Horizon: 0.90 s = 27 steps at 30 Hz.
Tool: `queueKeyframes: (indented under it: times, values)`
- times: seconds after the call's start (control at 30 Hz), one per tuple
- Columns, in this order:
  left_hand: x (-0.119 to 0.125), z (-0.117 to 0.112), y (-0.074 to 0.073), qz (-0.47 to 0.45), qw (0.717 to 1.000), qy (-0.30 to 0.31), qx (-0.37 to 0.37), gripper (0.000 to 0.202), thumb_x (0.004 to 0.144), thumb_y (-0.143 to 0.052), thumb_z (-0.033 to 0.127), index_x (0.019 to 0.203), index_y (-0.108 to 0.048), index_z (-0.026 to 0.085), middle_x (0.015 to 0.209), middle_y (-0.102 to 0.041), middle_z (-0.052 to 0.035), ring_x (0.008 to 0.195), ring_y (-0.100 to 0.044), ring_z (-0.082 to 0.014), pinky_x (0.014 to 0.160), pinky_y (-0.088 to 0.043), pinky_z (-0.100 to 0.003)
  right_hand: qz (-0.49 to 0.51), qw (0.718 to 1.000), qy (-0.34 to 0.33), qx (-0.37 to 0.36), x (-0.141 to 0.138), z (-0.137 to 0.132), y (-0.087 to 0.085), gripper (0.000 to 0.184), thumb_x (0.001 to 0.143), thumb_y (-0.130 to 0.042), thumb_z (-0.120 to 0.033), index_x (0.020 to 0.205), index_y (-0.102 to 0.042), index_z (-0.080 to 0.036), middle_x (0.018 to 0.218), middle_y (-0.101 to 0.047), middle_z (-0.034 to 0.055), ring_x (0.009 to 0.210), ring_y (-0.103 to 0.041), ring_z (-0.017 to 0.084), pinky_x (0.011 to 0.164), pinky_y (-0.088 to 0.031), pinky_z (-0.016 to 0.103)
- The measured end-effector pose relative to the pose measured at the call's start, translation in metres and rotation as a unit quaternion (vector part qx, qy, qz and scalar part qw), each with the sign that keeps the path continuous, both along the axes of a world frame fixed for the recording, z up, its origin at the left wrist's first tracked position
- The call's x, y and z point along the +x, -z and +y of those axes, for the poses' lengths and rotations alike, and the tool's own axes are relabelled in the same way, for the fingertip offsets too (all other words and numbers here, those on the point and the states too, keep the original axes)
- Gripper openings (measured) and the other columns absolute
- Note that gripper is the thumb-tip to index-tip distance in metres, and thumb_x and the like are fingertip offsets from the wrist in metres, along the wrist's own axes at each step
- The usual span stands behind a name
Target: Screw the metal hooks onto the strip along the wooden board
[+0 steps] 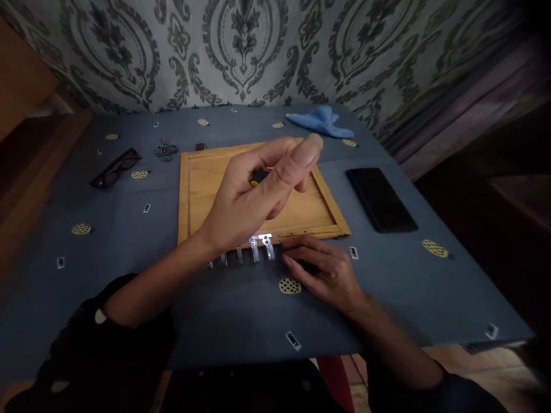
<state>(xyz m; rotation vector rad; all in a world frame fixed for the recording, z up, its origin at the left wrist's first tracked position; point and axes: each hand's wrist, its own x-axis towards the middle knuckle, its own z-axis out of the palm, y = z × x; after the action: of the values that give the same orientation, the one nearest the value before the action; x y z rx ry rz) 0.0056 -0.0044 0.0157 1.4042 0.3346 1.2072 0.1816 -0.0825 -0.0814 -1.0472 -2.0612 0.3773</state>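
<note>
My left hand (258, 183) is raised above a shallow wooden tray (191, 189), with its fingers curled around a small dark object that shows a bit of yellow (257, 179). I cannot make out what that object is. My right hand (321, 269) rests on the blue table just in front of the tray, fingers bent and pressed down on something dark beneath them. A row of several small shiny metal pieces (253, 249) lies beside its fingertips, along the tray's near edge.
A black phone (381, 198) lies right of the tray. Dark glasses (114, 167) and a small metal item (165, 150) sit at the left, a blue cloth (321, 121) at the back. Yellow dotted stickers (290, 285) are scattered about. A patterned wall stands behind.
</note>
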Motion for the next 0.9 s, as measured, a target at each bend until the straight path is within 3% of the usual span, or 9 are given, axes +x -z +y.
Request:
queueKeyframes:
  times: [0.17,0.47,0.63,0.9]
  values:
    - [0.001,0.001,0.003,0.014,0.999,0.004,-0.039,0.043,0.094,-0.062,0.048,0.065,-0.051,0.018,0.049,-0.027,0.0092,0.039,-0.022,-0.0034,0.039,-0.018,-0.022,0.001,1.000,0.001,-0.002,-0.002,0.001,-0.004,0.016,0.095,-0.059,-0.015,0.082,-0.068,-0.021,0.085,-0.074,0.0057,0.073,-0.073,0.016,0.066,-0.062,0.027]
    - [0.003,0.010,0.022,0.027,0.999,-0.018,-0.041,0.043,0.091,-0.065,0.052,0.067,-0.053,0.018,0.046,-0.033,0.0093,0.039,-0.029,-0.0043,0.040,-0.023,-0.021,0.005,1.000,-0.002,0.011,-0.002,0.001,-0.005,0.016,0.095,-0.058,-0.013,0.084,-0.069,-0.020,0.081,-0.074,0.0050,0.070,-0.071,0.014,0.064,-0.060,0.025]
    - [0.004,0.006,0.029,0.097,0.992,-0.002,-0.081,0.044,0.092,-0.062,0.055,0.070,-0.052,0.018,0.048,-0.032,0.0097,0.040,-0.026,-0.0041,0.040,-0.022,-0.020,0.013,1.000,-0.009,0.013,-0.002,0.001,-0.005,0.015,0.095,-0.059,-0.013,0.086,-0.070,-0.018,0.083,-0.074,0.0053,0.073,-0.072,0.014,0.067,-0.060,0.024]
    - [0.004,0.003,0.029,0.118,0.992,-0.004,-0.047,0.045,0.095,-0.057,0.055,0.070,-0.053,0.017,0.049,-0.032,0.0092,0.044,-0.030,-0.0044,0.045,-0.027,-0.021,0.003,1.000,-0.026,0.012,-0.002,0.000,0.003,0.009,0.094,-0.065,-0.020,0.099,-0.072,-0.016,0.110,-0.074,0.0130,0.099,-0.074,0.019,0.086,-0.063,0.033]
